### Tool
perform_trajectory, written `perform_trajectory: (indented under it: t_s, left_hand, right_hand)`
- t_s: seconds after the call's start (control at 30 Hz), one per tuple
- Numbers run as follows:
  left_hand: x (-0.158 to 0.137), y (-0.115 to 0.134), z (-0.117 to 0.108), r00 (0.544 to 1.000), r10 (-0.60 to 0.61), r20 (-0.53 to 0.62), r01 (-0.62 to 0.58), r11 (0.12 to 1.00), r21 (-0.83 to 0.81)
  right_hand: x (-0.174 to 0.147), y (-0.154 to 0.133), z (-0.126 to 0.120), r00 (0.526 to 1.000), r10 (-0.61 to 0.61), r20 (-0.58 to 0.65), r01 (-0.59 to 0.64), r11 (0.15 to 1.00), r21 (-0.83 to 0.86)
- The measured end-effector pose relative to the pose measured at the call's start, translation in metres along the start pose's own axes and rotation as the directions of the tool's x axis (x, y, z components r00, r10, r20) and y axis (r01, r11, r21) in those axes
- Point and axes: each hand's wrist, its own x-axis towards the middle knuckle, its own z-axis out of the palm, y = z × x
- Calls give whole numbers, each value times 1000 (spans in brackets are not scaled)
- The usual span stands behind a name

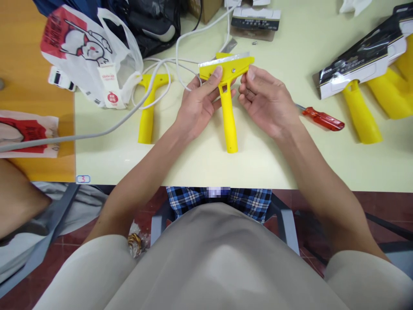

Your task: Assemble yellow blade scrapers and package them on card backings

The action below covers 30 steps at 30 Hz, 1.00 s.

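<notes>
A yellow scraper (pixel 229 118) with a metal blade along its top edge is held up above the table, its handle pointing down towards me. My left hand (pixel 201 99) grips the left side of its head, thumb pressed on the front. At the right end of the head, my right hand (pixel 266 97) pinches the corner between thumb and fingertips. A screw shows on the front of the head. Near my right forearm lies a red-handled screwdriver (pixel 323 119), its tip hidden behind the wrist. Another yellow scraper handle (pixel 147 114) rests to the left of my left hand.
Packaged yellow scrapers (pixel 363 114) lie in a pile at the right. A white cable (pixel 109 129) crosses the left side, over the loose handle. A plastic bag (pixel 97 56) and a black bag (pixel 151 26) stand at the back left; a blade package (pixel 255 23) lies behind.
</notes>
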Motion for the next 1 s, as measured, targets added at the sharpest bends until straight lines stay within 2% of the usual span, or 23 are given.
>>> perform_trajectory:
  t_s: [0.33,0.53,0.77,1.0]
  left_hand:
    - [1,-2,4,1000,-12,-11,11,995,-103]
    - [-1,-3,2,1000,24,-17,-25,998,-55]
    - [-7,-1,3,999,40,12,-39,997,-66]
    - [-6,0,6,999,19,-36,-19,1000,-12]
  right_hand:
    - [-5,-8,0,1000,20,19,-20,1000,-8]
    - [-9,-9,5,997,-17,81,11,997,76]
    - [-2,4,5,995,-95,26,94,995,26]
    - [0,1,2,998,-53,27,51,997,63]
